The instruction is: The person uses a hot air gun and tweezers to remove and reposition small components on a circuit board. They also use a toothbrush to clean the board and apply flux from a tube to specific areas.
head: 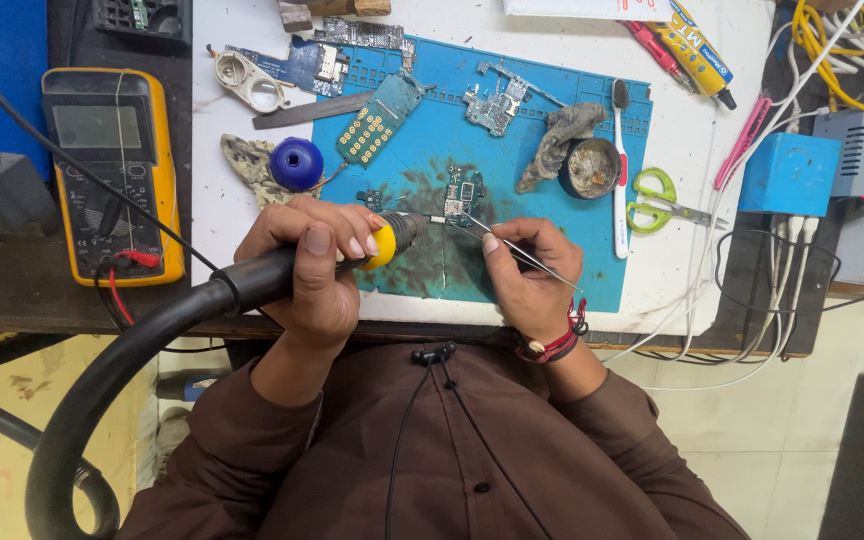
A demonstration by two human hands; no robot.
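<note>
My left hand is wrapped around the hot-air handpiece, its nozzle just short of the small circuit board lying on the blue mat. My right hand pinches thin tweezers, tips at the board's lower edge. I judge it best to hover the nozzle steadily and keep the tweezer grip light, lifting nothing until the solder gives.

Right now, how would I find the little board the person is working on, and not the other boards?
Start at the blue mat on the white table. Go to its dark, stained patch near the person's hands. The small circuit board lies there, where the hot-air tool's nozzle and the tweezers' tip meet; the other boards lie farther up the mat, away from any tool.
</note>
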